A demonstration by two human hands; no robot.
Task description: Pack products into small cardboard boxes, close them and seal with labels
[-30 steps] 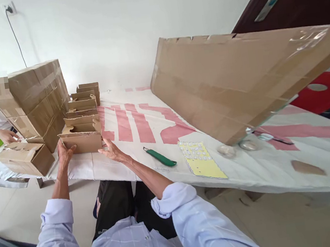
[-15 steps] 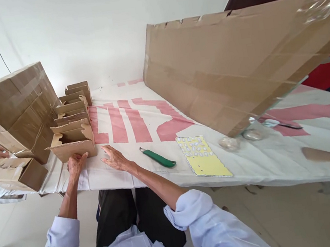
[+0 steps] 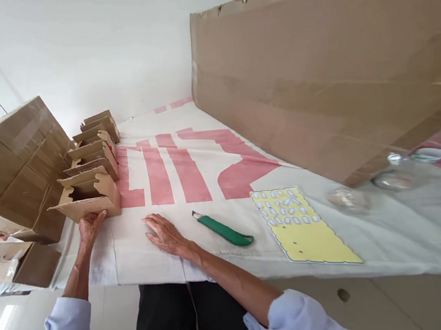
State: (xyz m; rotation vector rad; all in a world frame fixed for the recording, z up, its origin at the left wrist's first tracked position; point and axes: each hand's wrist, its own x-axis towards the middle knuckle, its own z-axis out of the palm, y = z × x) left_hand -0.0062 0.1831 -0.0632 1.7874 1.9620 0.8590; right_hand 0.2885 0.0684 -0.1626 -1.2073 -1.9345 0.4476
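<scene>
On the left side of the desk, an open box stands at the near end of a row of other boxes. The left hand touches its near wall; whether it pinches the cardboard, I cannot tell. The right hand is loosely spread, near a green knife. Farther right lies a yellow card.

Cardboard boxes and a cutter suggest a packing workshop
</scene>
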